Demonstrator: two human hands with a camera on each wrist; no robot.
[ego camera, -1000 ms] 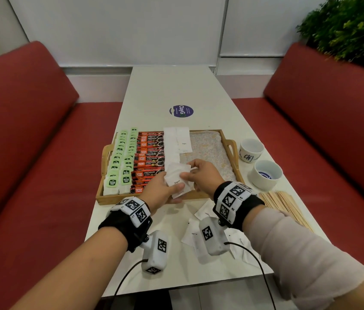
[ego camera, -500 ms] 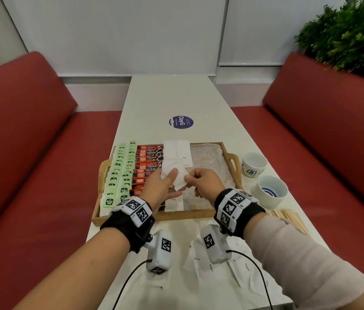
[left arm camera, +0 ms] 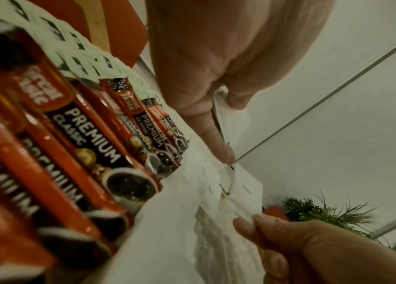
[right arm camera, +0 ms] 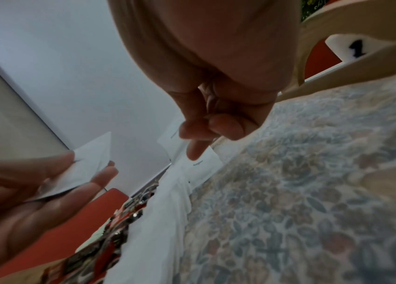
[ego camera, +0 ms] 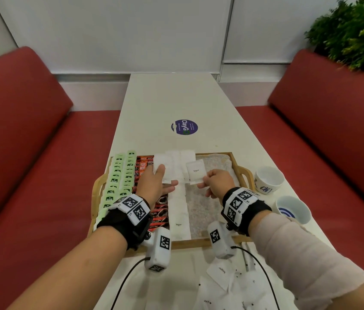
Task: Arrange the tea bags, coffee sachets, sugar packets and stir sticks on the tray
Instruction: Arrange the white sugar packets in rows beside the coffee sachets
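Observation:
A wooden tray (ego camera: 243, 173) holds rows of green tea bags (ego camera: 118, 175), red coffee sachets (ego camera: 157, 217) and a column of white sugar packets (ego camera: 177, 211) on a patterned liner (ego camera: 207, 204). My left hand (ego camera: 163, 175) hovers over the tray's far middle and pinches a few sugar packets (ego camera: 160, 163) between thumb and fingers (left arm camera: 216, 142). My right hand (ego camera: 202, 183) is just to its right and pinches a single sugar packet (ego camera: 195, 171) by its near corner, above the liner. The two hands are apart.
Two white cups (ego camera: 269, 180) (ego camera: 293, 209) stand right of the tray. Loose sugar packets (ego camera: 221, 271) lie on the white table (ego camera: 169, 97) near its front edge. A purple sticker (ego camera: 184, 127) sits beyond the tray. Red benches (ego camera: 20, 130) flank the table.
The hands, together on one bunch of packets over the tray's near edge, moved to its far part and separated. The right hand now holds one packet apart from the left's.

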